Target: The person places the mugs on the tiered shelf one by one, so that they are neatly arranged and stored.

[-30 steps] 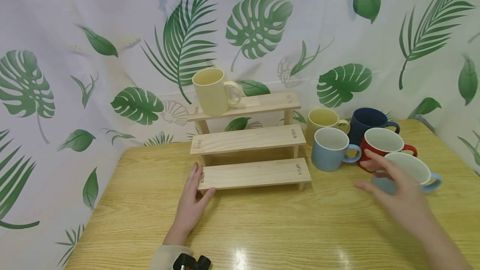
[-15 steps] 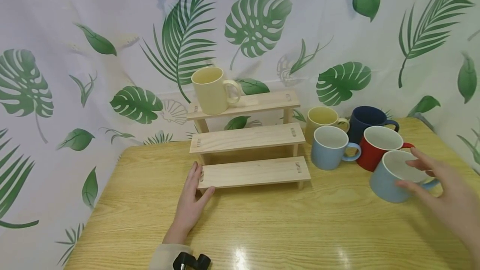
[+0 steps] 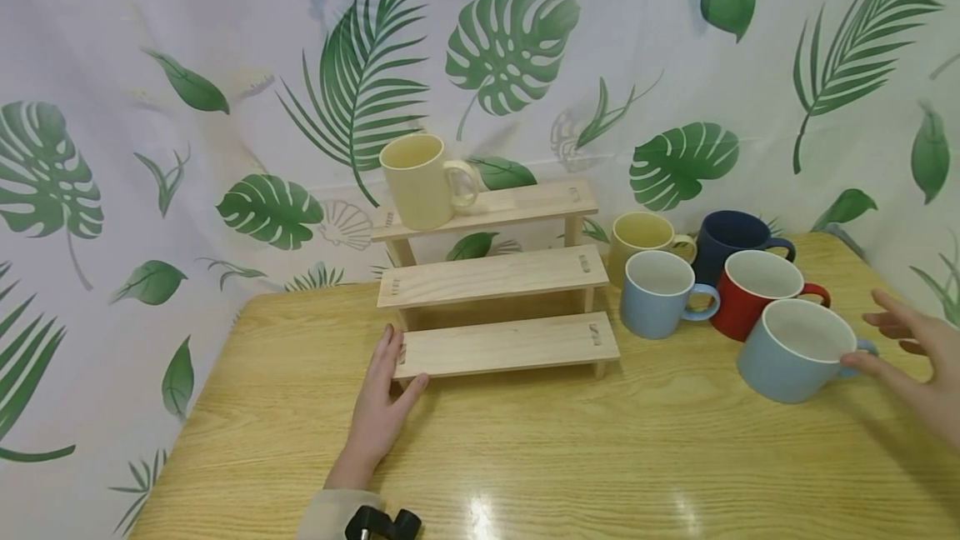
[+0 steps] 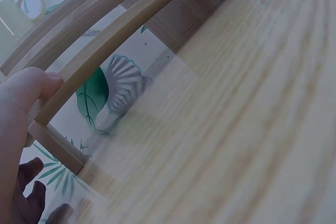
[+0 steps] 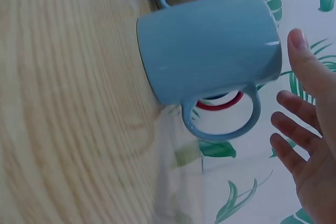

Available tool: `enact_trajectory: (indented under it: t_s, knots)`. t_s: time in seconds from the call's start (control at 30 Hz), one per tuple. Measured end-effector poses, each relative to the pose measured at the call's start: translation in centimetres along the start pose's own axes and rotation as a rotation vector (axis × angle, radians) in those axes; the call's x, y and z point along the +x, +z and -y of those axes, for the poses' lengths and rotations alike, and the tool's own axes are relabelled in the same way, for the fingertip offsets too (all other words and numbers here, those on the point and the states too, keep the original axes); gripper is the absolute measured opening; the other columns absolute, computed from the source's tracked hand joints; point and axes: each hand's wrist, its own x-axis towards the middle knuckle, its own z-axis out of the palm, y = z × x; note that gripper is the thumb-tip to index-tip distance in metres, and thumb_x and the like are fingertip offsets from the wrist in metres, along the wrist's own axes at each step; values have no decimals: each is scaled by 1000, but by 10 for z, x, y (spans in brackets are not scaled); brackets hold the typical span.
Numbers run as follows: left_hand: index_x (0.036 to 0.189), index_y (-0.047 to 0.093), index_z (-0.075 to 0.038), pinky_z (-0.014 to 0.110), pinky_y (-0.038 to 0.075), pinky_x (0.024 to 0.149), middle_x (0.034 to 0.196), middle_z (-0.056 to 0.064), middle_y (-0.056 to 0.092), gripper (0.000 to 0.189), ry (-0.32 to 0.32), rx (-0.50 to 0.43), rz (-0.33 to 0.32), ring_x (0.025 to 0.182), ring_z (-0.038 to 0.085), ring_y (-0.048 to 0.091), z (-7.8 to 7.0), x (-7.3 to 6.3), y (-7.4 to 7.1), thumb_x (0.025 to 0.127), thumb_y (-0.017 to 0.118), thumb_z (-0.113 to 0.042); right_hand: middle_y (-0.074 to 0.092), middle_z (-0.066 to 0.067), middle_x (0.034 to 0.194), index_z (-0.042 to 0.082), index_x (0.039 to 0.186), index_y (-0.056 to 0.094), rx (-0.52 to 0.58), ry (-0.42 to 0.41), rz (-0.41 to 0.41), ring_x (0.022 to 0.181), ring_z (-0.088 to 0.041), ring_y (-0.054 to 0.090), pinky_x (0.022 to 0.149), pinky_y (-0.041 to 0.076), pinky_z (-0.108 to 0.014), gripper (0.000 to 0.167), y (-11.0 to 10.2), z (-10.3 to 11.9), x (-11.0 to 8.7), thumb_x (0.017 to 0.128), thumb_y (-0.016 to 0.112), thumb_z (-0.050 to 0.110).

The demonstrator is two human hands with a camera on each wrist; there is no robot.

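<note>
A three-step wooden display shelf (image 3: 510, 347) stands mid-table. My left hand (image 3: 377, 407) rests at the left end of its lowest step, the thumb touching the front edge and the other fingers along the side. In the left wrist view the thumb (image 4: 39, 83) lies against the wood. My right hand (image 3: 918, 357) is beside the handle of the front light blue mug (image 3: 783, 357), fingers apart. The right wrist view shows that hand (image 5: 315, 129) spread, with a gap to the mug (image 5: 210, 51). A pale yellow mug (image 3: 416, 186) stands on the top step's left end.
Left of the front mug are a red mug (image 3: 738, 307) and another light blue mug (image 3: 652, 307). Behind them stand a yellow mug (image 3: 622, 252) and a navy mug (image 3: 712, 252). A leaf-printed cloth (image 3: 300, 65) hangs behind the wooden table (image 3: 525, 457).
My right hand has moved right, from in front of the red and light blue mugs, across the front mug to its handle side. My left hand and the mugs keep their places.
</note>
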Motion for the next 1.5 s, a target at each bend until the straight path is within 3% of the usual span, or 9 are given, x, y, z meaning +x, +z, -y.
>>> enact_trajectory:
  t_s: [0.1,0.23,0.5,0.93,1.07,1.3,1.5]
  knots:
    - [154,19,-15,56,21,109,159,7,9,76,-1,-1,-1,138,26,30,1,0,1,94,60,-38,60,-4,123,1,147,34,40,-15,20,98,22,31,78,22,3,82,0,-10,0,78,78,2]
    - [154,19,-16,56,21,109,160,7,9,76,-2,-6,-1,138,26,31,1,-1,1,94,60,-38,41,38,114,0,147,32,116,-43,55,101,19,37,80,25,2,81,3,-22,-2,79,74,-5]
    - [154,19,-16,56,21,109,159,7,10,76,4,-5,-3,138,26,30,1,-1,1,94,61,-36,42,38,113,8,151,27,190,-27,128,103,21,37,85,24,2,82,8,-28,-4,82,70,-6]
    - [154,20,-17,58,23,108,159,7,11,75,12,-2,-13,137,28,32,2,-1,2,94,60,-37,41,37,102,6,151,25,120,56,181,94,22,35,78,24,3,79,10,-24,-4,87,70,6]
    - [154,20,-17,57,23,108,159,7,11,75,12,-5,-8,137,27,32,2,-1,1,94,60,-37,46,27,95,2,150,24,63,84,206,89,24,34,70,27,0,80,11,-24,-4,86,72,12]
    - [154,19,-17,57,22,108,159,7,10,76,8,-3,-3,137,27,32,0,-1,0,94,61,-36,50,28,85,6,149,30,80,79,189,76,12,43,61,34,-7,78,13,-21,-8,85,73,9]
    - [154,19,-17,57,22,108,159,7,10,75,6,-6,-2,138,27,31,0,-1,0,94,60,-37,52,17,78,15,150,34,97,109,168,70,4,43,56,34,-13,74,15,-16,-12,86,72,10]
